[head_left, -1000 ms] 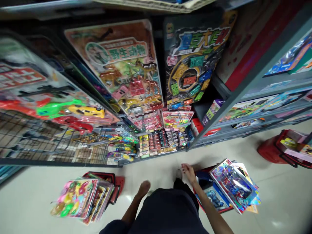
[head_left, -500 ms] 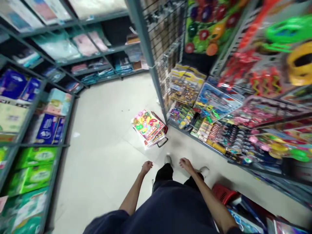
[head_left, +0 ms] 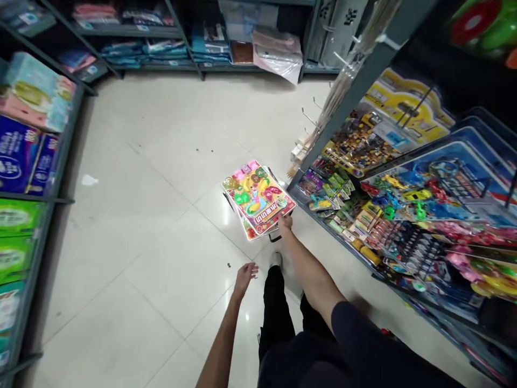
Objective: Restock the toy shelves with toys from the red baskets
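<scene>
My right hand reaches down to the near right corner of a flat, colourful toy fruit pack. Its fingers close on the card's edge, though their undersides are hidden. The pack is the top one of a stack of similar packs, over a basket whose black handle juts out on the near side. My left hand hangs over the floor, short of the stack, holding nothing, its fingers loosely apart.
On the right, a grey rack carries hanging toy packs, with thin metal hooks sticking out from its end. Shelves of green and blue packages line the left. Folded bagged goods fill low shelves at the back. Pale tiles cover the floor.
My right hand has moved forward and taken the toy pack's corner. My left hand's fingers have loosened. The view has shifted closer to the stack.
</scene>
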The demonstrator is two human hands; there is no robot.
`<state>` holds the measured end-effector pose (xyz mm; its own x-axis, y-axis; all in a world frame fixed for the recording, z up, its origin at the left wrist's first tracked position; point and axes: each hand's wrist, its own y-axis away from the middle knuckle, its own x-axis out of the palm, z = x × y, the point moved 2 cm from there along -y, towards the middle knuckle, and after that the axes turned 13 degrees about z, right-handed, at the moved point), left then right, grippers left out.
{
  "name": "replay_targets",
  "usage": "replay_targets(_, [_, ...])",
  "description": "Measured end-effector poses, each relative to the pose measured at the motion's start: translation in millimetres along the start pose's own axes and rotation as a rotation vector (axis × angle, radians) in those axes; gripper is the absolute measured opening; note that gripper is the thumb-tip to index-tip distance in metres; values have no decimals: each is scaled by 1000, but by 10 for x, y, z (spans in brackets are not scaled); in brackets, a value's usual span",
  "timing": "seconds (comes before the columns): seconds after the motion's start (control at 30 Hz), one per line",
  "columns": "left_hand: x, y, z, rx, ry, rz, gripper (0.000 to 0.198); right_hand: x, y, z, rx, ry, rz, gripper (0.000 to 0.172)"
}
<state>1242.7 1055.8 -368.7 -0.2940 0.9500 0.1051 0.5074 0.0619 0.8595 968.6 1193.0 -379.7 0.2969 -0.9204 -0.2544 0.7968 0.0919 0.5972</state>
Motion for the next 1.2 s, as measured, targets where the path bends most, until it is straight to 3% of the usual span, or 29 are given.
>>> replay_targets(0.23, [-244, 518, 476, -127, 85, -72, 42, -42, -92, 146, 114, -78, -109, 35])
replay_targets(0.33, [-358, 620, 497, -158, 99, -111, 40, -78, -5, 315, 21, -139, -85, 38])
replay_targets(0.4, [-430, 659, 381, -148, 104, -129, 41, -129, 152, 536, -88, -193, -38, 44])
replay_targets(0.47, [-519, 726, 112, -88, 110, -141, 47, -234, 420, 835, -198, -243, 1, 47])
replay_targets(0.53, [-618, 882, -336, 47, 133, -164, 57, -426, 815, 1177, -304, -293, 47, 47])
replay_targets(0.63, [-661, 1373, -1275, 352, 122, -208, 68, -939, 1634, 1662, -446, -335, 203, 44])
replay_targets(0.7, [-510, 1835, -1941, 536, -2, -212, 67, -1448, 2282, 1900, -500, -257, 301, 40])
replay_targets(0.8, [64, 2492, -2726, 746, -365, -107, 70, -2335, 3290, 2098, -531, 45, 363, 35])
replay_targets(0.87, [652, 2777, -2975, 805, -625, 114, 84, -2872, 3937, 2146, -569, 261, 343, 34])
replay_targets(0.9, [992, 2866, -2994, 784, -739, 273, 90, -3103, 4237, 2147, -592, 355, 318, 33])
replay_targets(0.97, [1730, 2974, -2825, 643, -917, 649, 86, -3525, 4755, 2093, -622, 520, 229, 31])
replay_targets(1.03, [2477, 3048, -2458, 476, -1035, 923, 68, -3979, 5177, 1939, -639, 664, 96, 29])
replay_targets(1.13, [3537, 3173, -1803, 480, -1078, 994, 63, -4780, 5839, 1408, -708, 742, -233, 29])
replay_targets(1.2, [4215, 3284, -1372, 539, -1020, 1019, 64, -5271, 6353, 776, -740, 653, -562, 39])
